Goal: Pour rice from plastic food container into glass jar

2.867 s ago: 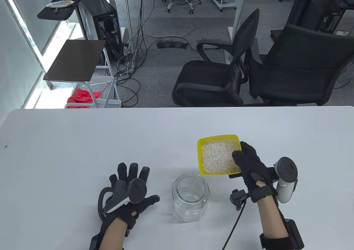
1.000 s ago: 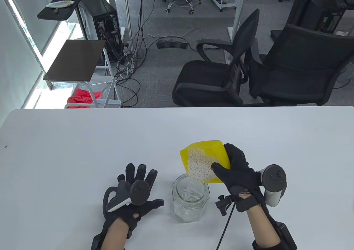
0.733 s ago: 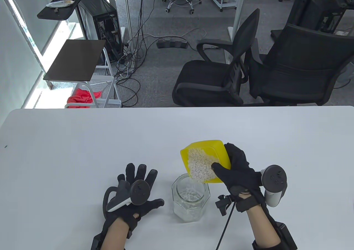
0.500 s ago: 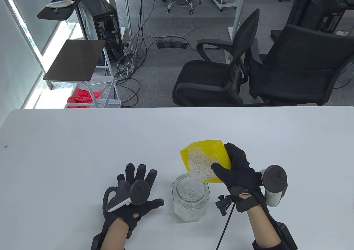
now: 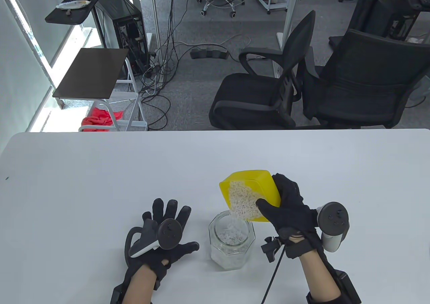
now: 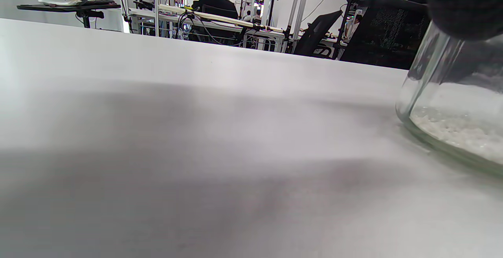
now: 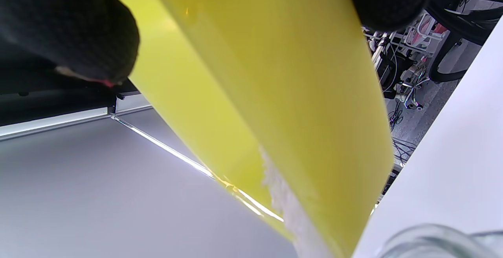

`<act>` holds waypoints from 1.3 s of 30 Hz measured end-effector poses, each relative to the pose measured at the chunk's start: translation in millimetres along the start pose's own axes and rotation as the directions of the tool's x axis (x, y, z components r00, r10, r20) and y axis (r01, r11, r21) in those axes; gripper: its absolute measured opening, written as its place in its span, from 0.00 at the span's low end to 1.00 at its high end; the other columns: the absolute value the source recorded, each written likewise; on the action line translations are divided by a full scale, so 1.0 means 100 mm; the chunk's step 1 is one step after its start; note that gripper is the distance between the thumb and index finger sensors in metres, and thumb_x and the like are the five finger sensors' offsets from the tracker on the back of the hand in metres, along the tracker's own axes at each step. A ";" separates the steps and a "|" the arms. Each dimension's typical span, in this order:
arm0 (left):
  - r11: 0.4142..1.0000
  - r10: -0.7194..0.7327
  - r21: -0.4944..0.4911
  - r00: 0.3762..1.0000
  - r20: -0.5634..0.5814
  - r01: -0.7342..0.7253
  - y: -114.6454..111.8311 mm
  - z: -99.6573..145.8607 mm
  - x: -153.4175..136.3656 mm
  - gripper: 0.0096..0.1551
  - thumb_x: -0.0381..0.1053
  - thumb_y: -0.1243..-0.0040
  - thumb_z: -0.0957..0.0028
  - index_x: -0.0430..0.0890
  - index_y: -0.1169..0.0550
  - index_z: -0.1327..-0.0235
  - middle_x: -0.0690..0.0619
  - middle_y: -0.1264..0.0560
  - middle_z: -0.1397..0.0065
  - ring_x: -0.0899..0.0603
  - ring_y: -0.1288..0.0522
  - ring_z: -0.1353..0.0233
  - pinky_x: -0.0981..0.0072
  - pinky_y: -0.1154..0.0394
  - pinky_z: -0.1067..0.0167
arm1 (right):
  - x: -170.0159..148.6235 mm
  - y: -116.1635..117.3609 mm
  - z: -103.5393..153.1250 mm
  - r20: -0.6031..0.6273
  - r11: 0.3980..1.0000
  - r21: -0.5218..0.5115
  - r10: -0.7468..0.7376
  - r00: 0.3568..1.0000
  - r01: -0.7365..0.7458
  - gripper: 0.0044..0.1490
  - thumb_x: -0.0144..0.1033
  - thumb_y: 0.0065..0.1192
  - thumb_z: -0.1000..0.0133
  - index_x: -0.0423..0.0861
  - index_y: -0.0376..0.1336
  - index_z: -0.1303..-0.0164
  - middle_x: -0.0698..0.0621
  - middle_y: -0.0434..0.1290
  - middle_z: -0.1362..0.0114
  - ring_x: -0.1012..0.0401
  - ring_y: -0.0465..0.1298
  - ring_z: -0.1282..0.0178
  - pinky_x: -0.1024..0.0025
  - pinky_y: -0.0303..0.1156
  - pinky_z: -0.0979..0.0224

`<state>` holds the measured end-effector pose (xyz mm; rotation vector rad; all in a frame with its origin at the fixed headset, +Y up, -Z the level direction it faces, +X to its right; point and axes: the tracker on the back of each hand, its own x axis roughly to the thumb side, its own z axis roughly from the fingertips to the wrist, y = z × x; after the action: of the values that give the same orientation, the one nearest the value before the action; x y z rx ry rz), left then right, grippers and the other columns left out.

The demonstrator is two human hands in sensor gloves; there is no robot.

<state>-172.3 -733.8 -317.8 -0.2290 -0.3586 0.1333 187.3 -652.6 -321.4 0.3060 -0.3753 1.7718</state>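
The right hand [image 5: 289, 213] grips the yellow plastic food container [image 5: 260, 186] by its near right side, the thumb hooked over the rim onto the inner face and the other fingers [image 5: 285, 186] wrapped around the outside wall. The container is tilted steeply, its open mouth turned down and to the left, away from the palm. Rice [image 5: 242, 201] lies banked against the lower inner wall just beyond the thumb tip, and a thin stream of it falls from the lowest corner. In the right wrist view the yellow wall [image 7: 275, 105] fills the frame between two gloved fingertips [image 7: 74, 30], with grains spilling off its lower edge. The glass jar [image 5: 231, 245] stands upright on the white table [image 5: 100, 169], directly under that pouring corner and just left of the right wrist; a shallow layer of rice [image 6: 456, 132] covers its bottom. The left hand [image 5: 160, 240] rests flat on the table, palm down with its fingers spread and holding nothing, the thumb pointing toward the jar and close beside it, though whether it touches the glass cannot be told.
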 end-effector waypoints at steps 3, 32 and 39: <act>1.000 -0.001 0.001 1.000 0.000 0.001 0.00 0.00 0.00 0.63 0.84 0.51 0.49 0.58 0.61 0.12 0.43 0.68 0.14 0.22 0.72 0.19 0.22 0.60 0.28 | 0.00 0.00 0.00 0.001 1.000 -0.001 -0.007 1.000 0.007 0.56 0.57 0.78 0.56 0.43 0.53 0.27 0.43 0.59 0.33 0.47 0.67 0.43 0.44 0.69 0.43; 1.000 -0.015 -0.003 1.000 -0.001 0.015 0.00 0.00 0.00 0.64 0.83 0.47 0.49 0.58 0.61 0.12 0.43 0.68 0.14 0.23 0.72 0.19 0.22 0.61 0.28 | 0.04 0.02 0.02 0.036 1.000 -0.002 0.014 0.999 -0.014 0.55 0.55 0.78 0.56 0.44 0.53 0.27 0.43 0.58 0.32 0.46 0.66 0.41 0.42 0.67 0.41; 1.000 -0.015 -0.003 1.000 -0.001 0.015 0.00 0.00 0.00 0.64 0.83 0.48 0.49 0.58 0.61 0.12 0.44 0.68 0.14 0.23 0.72 0.19 0.22 0.61 0.28 | 0.05 0.03 0.02 0.046 1.000 -0.004 0.021 0.999 -0.021 0.55 0.55 0.78 0.56 0.44 0.53 0.27 0.43 0.58 0.31 0.46 0.66 0.41 0.42 0.67 0.40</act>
<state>-172.0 -734.1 -318.0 -0.2293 -0.3594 0.1180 182.9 -650.1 -317.7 0.3420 -0.4153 1.7870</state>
